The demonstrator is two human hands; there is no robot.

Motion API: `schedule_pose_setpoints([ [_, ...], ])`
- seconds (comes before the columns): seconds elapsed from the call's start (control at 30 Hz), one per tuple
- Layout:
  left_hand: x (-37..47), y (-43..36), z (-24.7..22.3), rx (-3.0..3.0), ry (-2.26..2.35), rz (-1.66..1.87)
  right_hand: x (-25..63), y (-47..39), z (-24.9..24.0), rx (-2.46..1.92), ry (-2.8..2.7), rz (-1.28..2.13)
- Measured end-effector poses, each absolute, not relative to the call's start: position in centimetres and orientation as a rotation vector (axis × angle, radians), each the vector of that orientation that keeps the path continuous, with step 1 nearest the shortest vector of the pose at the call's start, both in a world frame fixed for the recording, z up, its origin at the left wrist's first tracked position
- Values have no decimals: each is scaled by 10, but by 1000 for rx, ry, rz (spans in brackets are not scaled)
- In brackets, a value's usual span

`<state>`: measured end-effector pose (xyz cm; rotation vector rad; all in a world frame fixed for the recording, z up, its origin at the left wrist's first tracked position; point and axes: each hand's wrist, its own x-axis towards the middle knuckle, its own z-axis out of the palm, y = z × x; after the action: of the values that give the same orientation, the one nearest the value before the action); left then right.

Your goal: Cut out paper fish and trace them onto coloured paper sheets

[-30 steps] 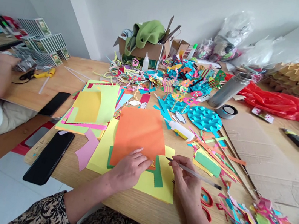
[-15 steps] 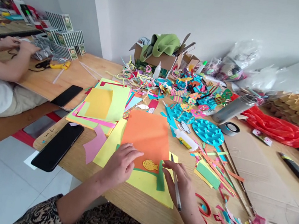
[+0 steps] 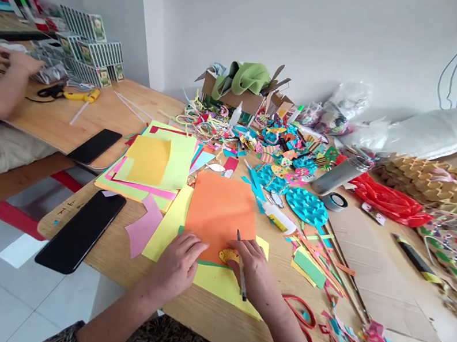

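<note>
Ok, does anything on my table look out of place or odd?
The nearer black phone does: its near end juts past the edge of the table, so it could get knocked off. The yellow-labelled white bottle lies on its side, with no spill visible.

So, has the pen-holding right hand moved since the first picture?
Yes: judged by the lying glue bottle, the right hand has shifted left, over the orange sheet.
</note>
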<state>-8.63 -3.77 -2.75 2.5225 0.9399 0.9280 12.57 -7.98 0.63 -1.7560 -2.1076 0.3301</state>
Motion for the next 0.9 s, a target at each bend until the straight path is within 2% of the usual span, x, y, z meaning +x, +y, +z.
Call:
schedule_pose_setpoints([
  [0.27,-84,-37,-26,2497,941,938,125,-74,11,-1755,-2080,374],
  [0.6,-84,-39,-19,2131,1011,1137,147,-81,27,-1494,-1444,1023],
  [0.9,-20,-66,11,1464,900,861,154,-104,26,-1330,-1379,1138],
])
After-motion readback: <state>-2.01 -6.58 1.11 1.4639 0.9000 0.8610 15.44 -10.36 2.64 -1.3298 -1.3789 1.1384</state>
